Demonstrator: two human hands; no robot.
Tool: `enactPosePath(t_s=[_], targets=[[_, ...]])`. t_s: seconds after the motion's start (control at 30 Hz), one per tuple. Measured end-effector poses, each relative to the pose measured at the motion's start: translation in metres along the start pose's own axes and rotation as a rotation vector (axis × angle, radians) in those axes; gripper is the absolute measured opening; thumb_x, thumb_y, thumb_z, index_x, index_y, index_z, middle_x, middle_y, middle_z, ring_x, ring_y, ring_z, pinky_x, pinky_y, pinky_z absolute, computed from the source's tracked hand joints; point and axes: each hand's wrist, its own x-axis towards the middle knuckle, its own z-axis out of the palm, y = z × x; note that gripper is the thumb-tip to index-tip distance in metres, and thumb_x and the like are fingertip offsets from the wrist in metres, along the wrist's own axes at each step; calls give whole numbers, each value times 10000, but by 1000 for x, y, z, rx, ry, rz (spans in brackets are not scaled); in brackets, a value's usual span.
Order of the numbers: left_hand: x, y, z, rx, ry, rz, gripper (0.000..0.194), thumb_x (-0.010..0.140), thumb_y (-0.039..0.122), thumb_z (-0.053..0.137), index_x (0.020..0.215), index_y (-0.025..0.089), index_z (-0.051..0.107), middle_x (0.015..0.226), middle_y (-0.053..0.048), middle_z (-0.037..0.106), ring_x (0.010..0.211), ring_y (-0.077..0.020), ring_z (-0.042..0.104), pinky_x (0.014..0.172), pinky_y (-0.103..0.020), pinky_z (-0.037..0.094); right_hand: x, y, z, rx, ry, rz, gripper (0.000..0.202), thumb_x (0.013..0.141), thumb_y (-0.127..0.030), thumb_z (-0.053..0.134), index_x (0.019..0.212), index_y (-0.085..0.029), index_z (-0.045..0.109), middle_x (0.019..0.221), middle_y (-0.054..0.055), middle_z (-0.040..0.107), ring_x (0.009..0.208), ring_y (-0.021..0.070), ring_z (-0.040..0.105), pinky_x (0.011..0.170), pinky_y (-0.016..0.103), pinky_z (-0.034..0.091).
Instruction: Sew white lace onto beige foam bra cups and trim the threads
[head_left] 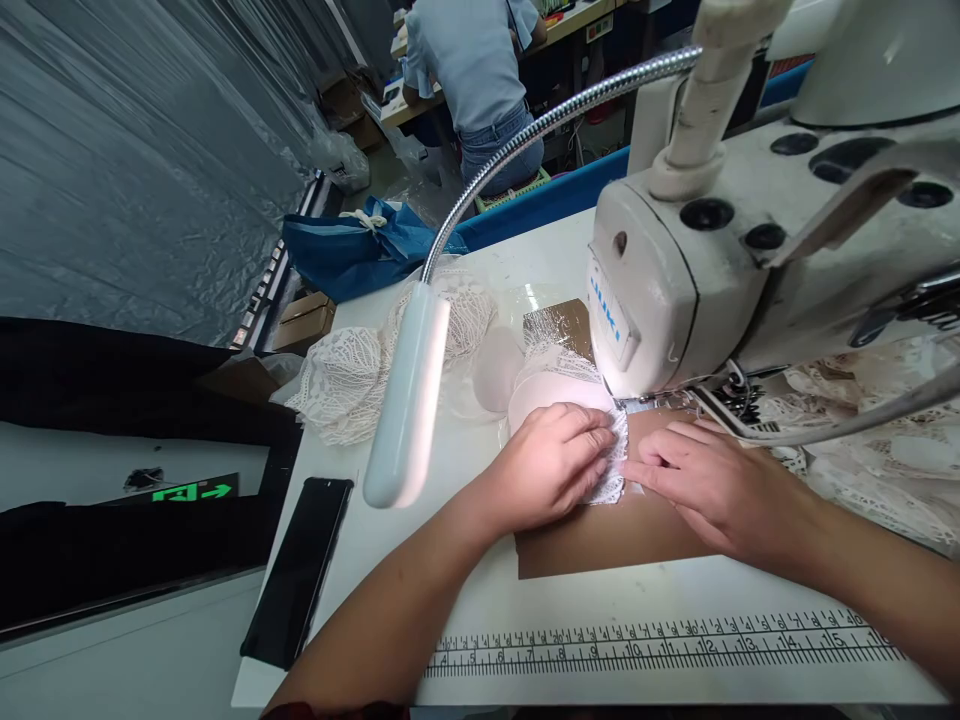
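Observation:
A white lace piece [611,465] with a smooth pale fabric cup [551,395] lies below the head of a white sewing machine [645,290]. My left hand [555,465] presses down on the lace, its fingers bent and close together by the cup. On the other side, my right hand [705,485] has one fingertip at the lace's right edge, with the other fingers curled in. Brown sheet material [600,545] covers the machine bed beneath both hands. The needle and presser foot are mostly hidden behind the machine head.
A lamp [409,400] on a bendable metal neck hangs left of my hands. White lace [345,385] is heaped behind it; more lace [877,450] lies right. A black phone [300,570] rests at the left edge, a printed ruler [660,645] along the front. A person [476,70] sits beyond.

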Motion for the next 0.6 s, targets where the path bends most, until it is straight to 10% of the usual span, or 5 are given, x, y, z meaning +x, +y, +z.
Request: enactPosePath(t_s=[0.3, 0.6], targets=[[0, 4, 7, 212, -56, 56, 390, 993, 358, 438, 1260, 130, 609, 1367, -130, 590, 1159, -274, 549, 954, -439, 456, -6, 6, 17, -197, 253, 109, 407, 877, -108, 437, 1219, -220, 627, 991, 54, 723, 787, 183, 642, 705, 320, 448], [4, -3, -3, 184, -102, 77, 396, 985, 283, 419, 1284, 80, 583, 1380, -146, 581, 1145, -277, 562, 941, -437, 500, 2, -1, 13, -385, 163, 72, 436, 791, -28, 448, 1153, -164, 649, 993, 88, 717, 893, 213, 636, 673, 330, 420]])
